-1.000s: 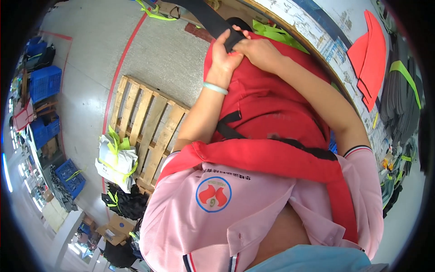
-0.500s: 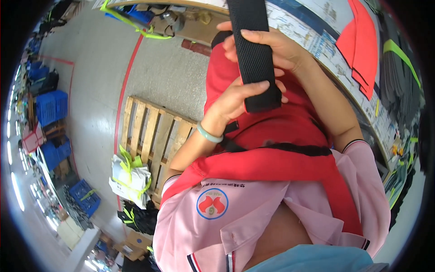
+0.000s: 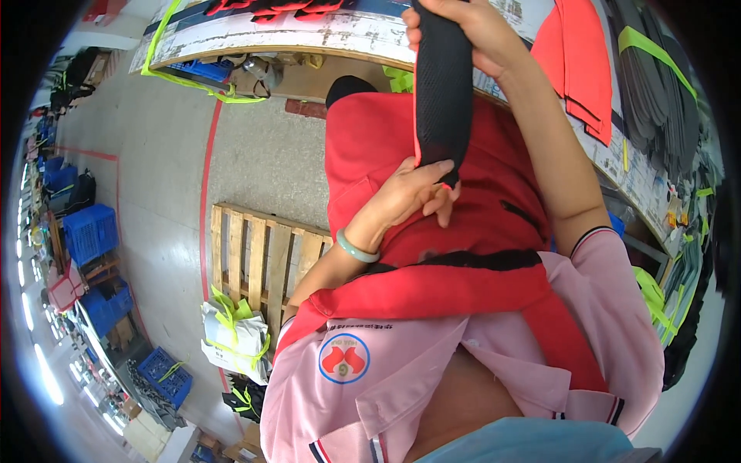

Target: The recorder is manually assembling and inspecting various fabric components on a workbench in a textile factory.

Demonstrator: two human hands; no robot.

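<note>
A black mesh-textured fabric strip [image 3: 443, 92] with a coral-red edge stretches over my lap, between my two hands. My left hand [image 3: 413, 189] pinches its lower end, thumb on top and the other fingers curled beneath. Around the upper end, near the table edge, my right hand [image 3: 486, 35] is closed; the strip's tip there runs out of view. To the right on the table lie flat coral-red fabric pieces [image 3: 571, 69], and past them a stack of dark grey strips [image 3: 656, 100] tied with a yellow-green band [image 3: 656, 50].
A worn white table [image 3: 370, 35] curves across the far side, with black-and-red pieces [image 3: 285, 8] on it. A wooden pallet [image 3: 266, 247] lies on the floor at left, beside a white bundle [image 3: 231, 339] tied in yellow-green. Blue crates [image 3: 91, 231] stand farther left.
My right hand has slid up to the strip's far end, while my left hand has moved down slightly with the near end. The strip has turned, showing its coral-red edge.
</note>
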